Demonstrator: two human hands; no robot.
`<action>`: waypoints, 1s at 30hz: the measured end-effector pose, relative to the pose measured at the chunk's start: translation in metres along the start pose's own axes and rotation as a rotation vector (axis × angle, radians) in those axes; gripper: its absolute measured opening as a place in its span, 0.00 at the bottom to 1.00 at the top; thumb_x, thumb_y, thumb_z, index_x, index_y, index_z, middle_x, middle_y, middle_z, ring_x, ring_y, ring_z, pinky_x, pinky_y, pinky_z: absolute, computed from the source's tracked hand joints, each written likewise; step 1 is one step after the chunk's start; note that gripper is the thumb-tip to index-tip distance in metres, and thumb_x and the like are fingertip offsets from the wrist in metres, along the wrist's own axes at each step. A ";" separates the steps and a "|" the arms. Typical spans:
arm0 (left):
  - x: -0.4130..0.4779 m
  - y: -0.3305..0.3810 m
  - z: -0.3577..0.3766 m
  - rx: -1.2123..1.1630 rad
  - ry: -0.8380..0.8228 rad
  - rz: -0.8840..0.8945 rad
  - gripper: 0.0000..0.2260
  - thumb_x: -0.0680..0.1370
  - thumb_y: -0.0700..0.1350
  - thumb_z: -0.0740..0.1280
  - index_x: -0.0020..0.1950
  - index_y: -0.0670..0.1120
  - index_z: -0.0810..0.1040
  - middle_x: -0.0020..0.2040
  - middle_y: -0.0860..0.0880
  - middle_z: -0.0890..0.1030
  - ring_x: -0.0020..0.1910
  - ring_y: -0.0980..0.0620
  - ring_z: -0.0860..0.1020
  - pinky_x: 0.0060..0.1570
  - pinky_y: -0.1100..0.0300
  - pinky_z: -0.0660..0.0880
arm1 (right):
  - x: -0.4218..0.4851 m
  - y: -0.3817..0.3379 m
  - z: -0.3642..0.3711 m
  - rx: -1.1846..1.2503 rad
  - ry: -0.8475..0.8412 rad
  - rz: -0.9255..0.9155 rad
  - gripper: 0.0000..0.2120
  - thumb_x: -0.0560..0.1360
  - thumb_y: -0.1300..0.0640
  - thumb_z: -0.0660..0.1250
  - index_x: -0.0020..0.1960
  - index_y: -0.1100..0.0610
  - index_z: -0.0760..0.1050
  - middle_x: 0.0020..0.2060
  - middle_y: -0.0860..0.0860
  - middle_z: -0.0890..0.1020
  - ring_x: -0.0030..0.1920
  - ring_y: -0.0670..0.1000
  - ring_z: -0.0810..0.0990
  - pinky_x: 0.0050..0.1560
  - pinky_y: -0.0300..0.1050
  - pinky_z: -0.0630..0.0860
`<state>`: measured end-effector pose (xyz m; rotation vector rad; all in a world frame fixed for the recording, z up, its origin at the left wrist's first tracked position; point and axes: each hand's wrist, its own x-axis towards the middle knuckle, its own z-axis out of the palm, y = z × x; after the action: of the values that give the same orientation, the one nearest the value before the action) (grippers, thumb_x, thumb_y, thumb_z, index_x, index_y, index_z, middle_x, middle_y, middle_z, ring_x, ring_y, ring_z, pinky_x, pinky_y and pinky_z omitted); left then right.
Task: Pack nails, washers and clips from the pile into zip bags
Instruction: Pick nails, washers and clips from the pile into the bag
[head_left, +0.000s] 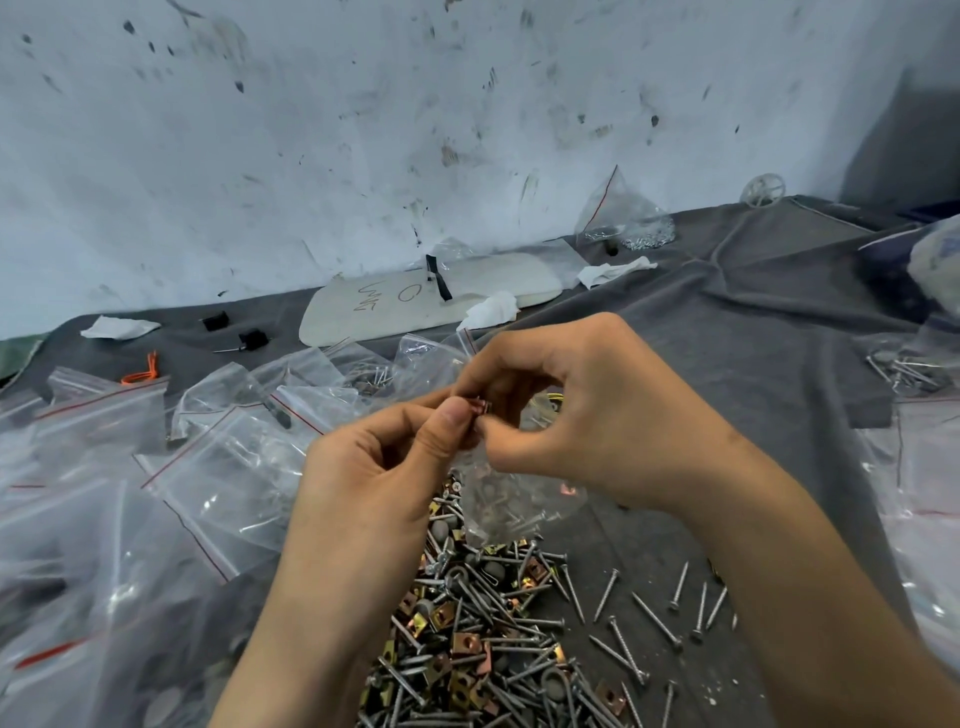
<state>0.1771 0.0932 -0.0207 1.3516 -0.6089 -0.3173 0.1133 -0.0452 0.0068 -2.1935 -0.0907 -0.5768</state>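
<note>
Mixed pile of grey steel nails, brass-coloured square clips and dark round washers sits at the near edge of the tabletop, between the two forearms.

Grip: left hand pinches the red-lined mouth strip of a small clear zip bag between thumb and forefinger, other fingers curled in. Right hand pinches the same strip from the other side, fingers curled tight, so both grips are closed on the bag top and the two hands touch there. The bag hangs below the hands, just above the far end of the pile, with nails and at least one clip inside. Can't tell if the seal is closed.

Room: bare grey cloth right of the hands, out to a bag holding nails at the right edge. Left side is crowded with overlapping empty clear zip bags, too many to count. Far edge of the tabletop meets a stained white wall.

Counts:
- Loose nails right of the pile: about nine, not firm.
- Crumpled white tissues: three.
- Small black clips: two.
- Orange tie: one.
- White scribbled board: one.
- Filled bag by the wall: one.
</note>
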 end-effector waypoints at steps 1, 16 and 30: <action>0.000 0.000 0.000 0.012 -0.003 -0.003 0.10 0.63 0.55 0.70 0.36 0.51 0.86 0.38 0.52 0.86 0.39 0.61 0.83 0.41 0.73 0.75 | 0.000 -0.001 0.001 -0.003 0.003 -0.004 0.07 0.67 0.61 0.71 0.44 0.54 0.82 0.32 0.49 0.82 0.34 0.47 0.80 0.40 0.47 0.79; -0.005 0.002 0.006 -0.044 -0.026 0.030 0.14 0.63 0.56 0.72 0.37 0.46 0.86 0.44 0.50 0.86 0.45 0.59 0.83 0.45 0.71 0.76 | -0.005 -0.006 -0.013 0.070 -0.032 -0.050 0.06 0.68 0.63 0.72 0.44 0.56 0.83 0.32 0.54 0.82 0.32 0.52 0.78 0.38 0.50 0.78; -0.003 0.004 -0.003 -0.078 -0.081 -0.060 0.10 0.63 0.53 0.76 0.35 0.47 0.84 0.38 0.44 0.82 0.41 0.51 0.78 0.51 0.56 0.78 | -0.005 -0.013 -0.006 -0.053 0.055 -0.159 0.06 0.65 0.63 0.73 0.41 0.56 0.80 0.29 0.50 0.79 0.31 0.49 0.76 0.34 0.37 0.74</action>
<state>0.1758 0.0985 -0.0178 1.2880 -0.6178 -0.4416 0.1029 -0.0404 0.0172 -2.2330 -0.2242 -0.7356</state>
